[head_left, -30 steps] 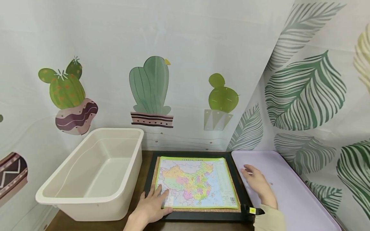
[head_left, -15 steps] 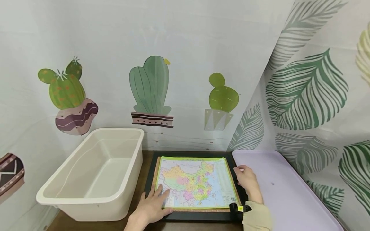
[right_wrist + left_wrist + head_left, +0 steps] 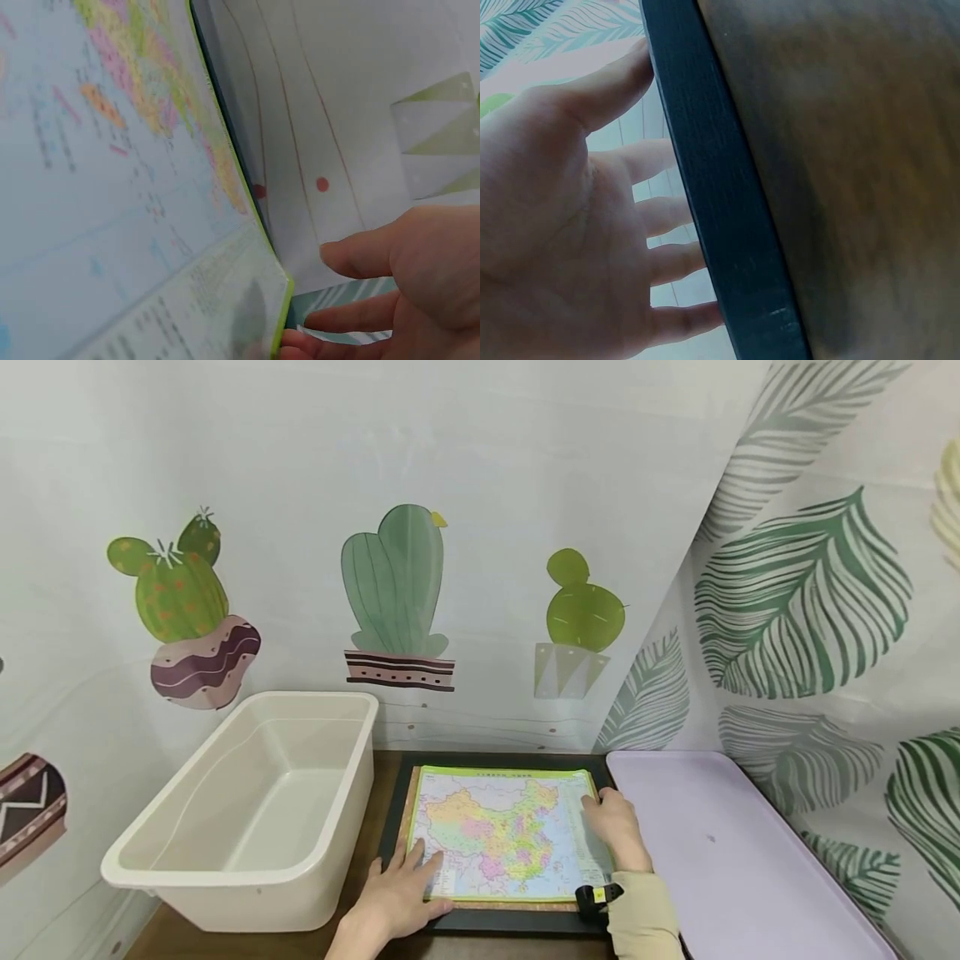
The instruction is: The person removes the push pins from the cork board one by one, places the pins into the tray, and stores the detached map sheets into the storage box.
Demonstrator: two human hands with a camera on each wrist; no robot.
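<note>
A colourful map sheet point(image 3: 495, 835) with a green border lies on a black-framed cork board point(image 3: 517, 921). My left hand point(image 3: 393, 889) rests with spread fingers over the lower left corner of the map and the frame. In the left wrist view its thumb and fingers point(image 3: 667, 217) reach past the black frame edge, which hides their tips. At the map's right edge is my right hand point(image 3: 617, 827), fingers pointing left. In the right wrist view the thumb point(image 3: 360, 251) stands apart from the map, while the lower fingers point(image 3: 330, 346) are at the map's green edge.
A deep cream tub point(image 3: 247, 881) stands to the left of the board. On the right lies a light purple tray point(image 3: 720, 860). Brown tabletop point(image 3: 225, 943) shows along the front. Behind hangs a cloth point(image 3: 487, 468) printed with cacti and leaves.
My right hand has moved left, from above the purple tray to the map's right edge. The left hand and the map have stayed in place.
</note>
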